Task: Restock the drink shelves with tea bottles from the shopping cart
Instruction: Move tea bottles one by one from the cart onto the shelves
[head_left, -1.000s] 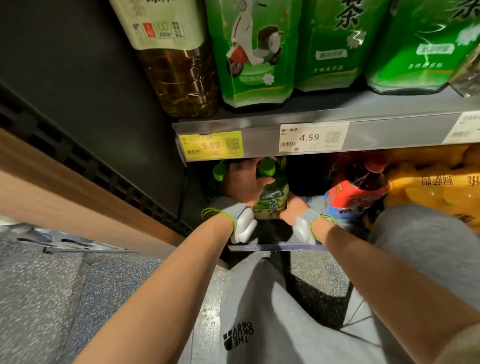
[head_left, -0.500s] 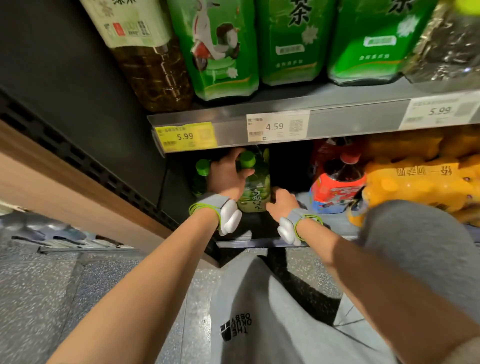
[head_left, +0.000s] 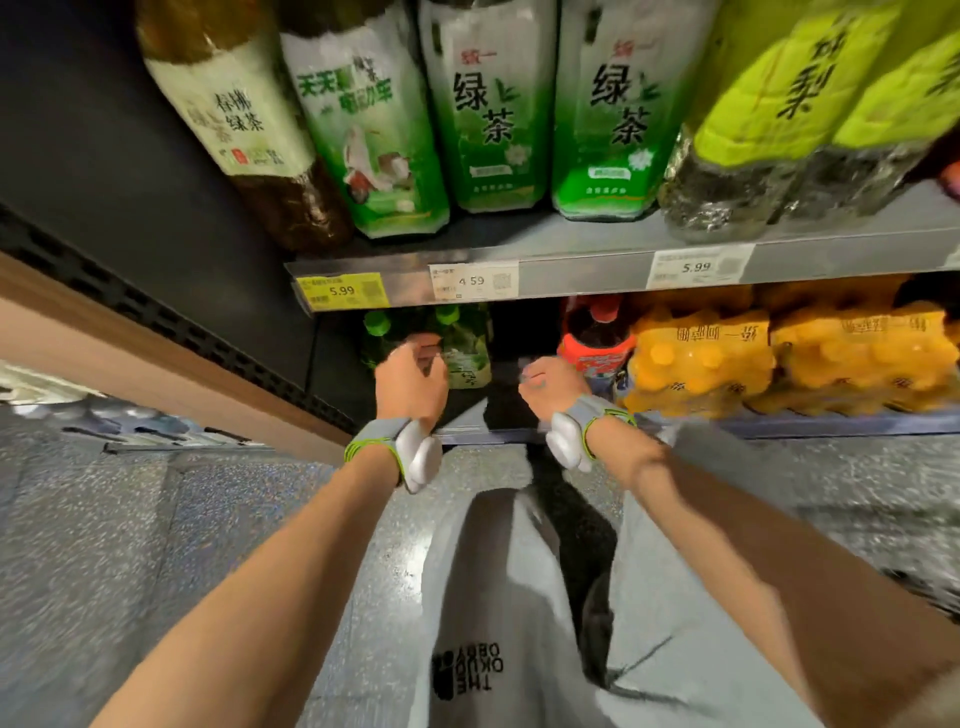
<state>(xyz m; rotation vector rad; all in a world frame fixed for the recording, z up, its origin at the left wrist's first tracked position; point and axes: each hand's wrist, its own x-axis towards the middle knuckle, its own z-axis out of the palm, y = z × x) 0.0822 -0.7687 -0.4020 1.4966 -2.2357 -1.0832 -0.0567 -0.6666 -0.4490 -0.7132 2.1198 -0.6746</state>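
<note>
Two small green-capped tea bottles stand at the left end of the bottom shelf (head_left: 779, 422): one (head_left: 466, 356) at the front and another (head_left: 375, 332) to its left, further back. My left hand (head_left: 413, 376) hovers just in front of the front bottle with its fingers loosely curled, and I see no grip on it. Off to the right, my right hand (head_left: 549, 382) is loosely curled before a dark gap in the shelf and holds nothing. The shopping cart is out of view.
A red-capped dark drink bottle (head_left: 595, 340) and shrink-wrapped packs of orange bottles (head_left: 701, 358) fill the bottom shelf to the right. Large green tea bottles (head_left: 488, 114) line the upper shelf (head_left: 571, 275) overhead. A wooden plinth (head_left: 156, 364) runs along the left, above speckled floor.
Both hands have drawn back from the bottom shelf toward me. My left hand has let go of the front green tea bottle, which stays standing on the shelf. The view has tilted upward.
</note>
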